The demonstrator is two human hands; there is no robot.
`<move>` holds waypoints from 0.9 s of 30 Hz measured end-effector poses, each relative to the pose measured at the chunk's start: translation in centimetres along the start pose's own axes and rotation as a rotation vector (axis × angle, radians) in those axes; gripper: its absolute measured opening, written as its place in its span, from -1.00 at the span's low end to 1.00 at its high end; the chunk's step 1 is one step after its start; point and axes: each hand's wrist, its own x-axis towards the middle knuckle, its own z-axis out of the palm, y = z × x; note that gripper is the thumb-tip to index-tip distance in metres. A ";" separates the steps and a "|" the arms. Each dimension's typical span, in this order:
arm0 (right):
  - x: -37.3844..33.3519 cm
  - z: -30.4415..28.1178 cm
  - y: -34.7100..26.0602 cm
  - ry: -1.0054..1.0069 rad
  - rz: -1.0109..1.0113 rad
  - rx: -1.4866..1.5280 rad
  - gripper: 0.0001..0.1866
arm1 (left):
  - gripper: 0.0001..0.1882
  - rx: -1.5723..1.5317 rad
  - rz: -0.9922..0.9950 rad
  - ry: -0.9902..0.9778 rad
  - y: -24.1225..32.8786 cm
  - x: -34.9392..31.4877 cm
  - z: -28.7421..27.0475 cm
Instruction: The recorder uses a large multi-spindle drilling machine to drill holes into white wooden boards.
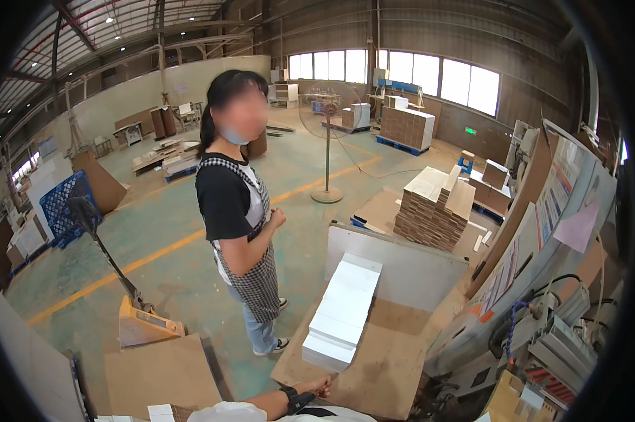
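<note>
My left hand (321, 386) comes in from the lower edge, a black band around its wrist. Its fingers look curled together, and I make out nothing in them. Just beyond it lies a stack of white panels (345, 304), in a long row on a brown board surface (391, 359). The hand is close to the near end of this stack but does not appear to touch it. Behind the stack a white upright panel (409, 271) closes off the far side. My right hand is out of view.
A person in a checked apron (250, 260) stands left of the board surface. A yellow pallet jack (145, 323) is farther left. Machinery (560, 344) borders the right side. Beyond stand stacked brown boards (430, 214) and a pedestal fan (328, 151).
</note>
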 end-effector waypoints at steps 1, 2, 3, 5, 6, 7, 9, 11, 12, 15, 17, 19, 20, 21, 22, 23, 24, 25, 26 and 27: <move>0.0 0.0 -0.1 -0.005 0.004 -0.006 -0.61 | -0.69 -0.001 -0.008 -0.002 0.1 0.1 -0.1; 0.1 -0.1 -0.3 0.016 -0.023 -0.006 -0.61 | -0.68 -0.004 -0.005 0.005 0.1 0.3 -0.5; 0.3 -0.1 -0.4 0.037 -0.051 -0.007 -0.62 | -0.67 -0.008 -0.003 0.013 0.2 0.5 -0.9; 0.4 0.1 -0.3 0.030 -0.050 0.005 -0.62 | -0.71 -0.009 0.014 0.028 0.5 0.6 -0.9; 0.6 0.2 -0.2 0.031 -0.052 0.022 -0.63 | -0.74 -0.009 0.041 0.045 0.6 0.7 -1.0; 0.7 0.3 -0.4 0.020 -0.054 0.016 -0.63 | -0.74 -0.017 0.030 0.046 0.8 0.5 -0.9; 0.9 0.3 -0.6 -0.005 -0.001 0.017 -0.64 | -0.73 0.053 0.045 0.173 2.0 0.0 -0.5; 0.4 0.7 0.2 0.032 -0.014 0.018 -0.65 | -0.68 0.060 0.059 0.138 2.3 0.3 -1.3; 0.4 1.0 0.4 0.071 -0.029 0.016 -0.65 | -0.67 0.040 0.066 0.130 2.8 -0.4 -0.8; 0.4 1.1 0.3 0.056 -0.022 -0.011 -0.65 | -0.69 -0.096 0.115 0.211 3.2 -0.9 -2.5; -0.4 2.4 2.2 0.021 -0.010 -0.049 -0.62 | -0.71 -0.208 0.151 0.283 3.1 -0.8 -4.3; -0.9 3.2 3.4 -0.001 -0.007 -0.098 -0.57 | -0.78 -0.238 0.234 0.426 3.6 -1.3 -5.6; -0.6 2.2 2.5 -0.061 0.024 -0.082 -0.53 | -0.78 -0.238 0.245 0.424 3.9 -1.6 -6.1; -0.6 2.5 2.9 -0.053 0.021 -0.076 -0.53 | -0.76 -0.259 0.395 0.505 4.3 -1.9 -6.5; -1.0 3.3 3.7 -0.007 -0.012 -0.077 -0.53 | -0.68 -0.281 0.546 0.584 4.8 -1.9 -6.8; -1.0 3.4 3.7 0.038 -0.044 -0.082 -0.53 | -0.68 -0.282 0.552 0.580 5.5 -2.1 -6.6; -0.9 3.4 3.6 0.044 -0.045 -0.082 -0.53 | -0.59 -0.323 0.594 0.608 6.4 -2.3 -6.5; -0.9 3.4 3.4 0.038 -0.030 -0.091 -0.53 | -0.49 -0.364 0.634 0.636 7.2 -2.5 -6.3; -1.0 3.2 3.2 0.032 -0.010 -0.106 -0.53 | -0.49 -0.363 0.634 0.628 8.0 -3.1 -5.3; -1.1 3.4 3.5 0.037 -0.007 -0.110 -0.53 | -0.50 -0.304 0.579 0.615 8.6 -3.9 -4.0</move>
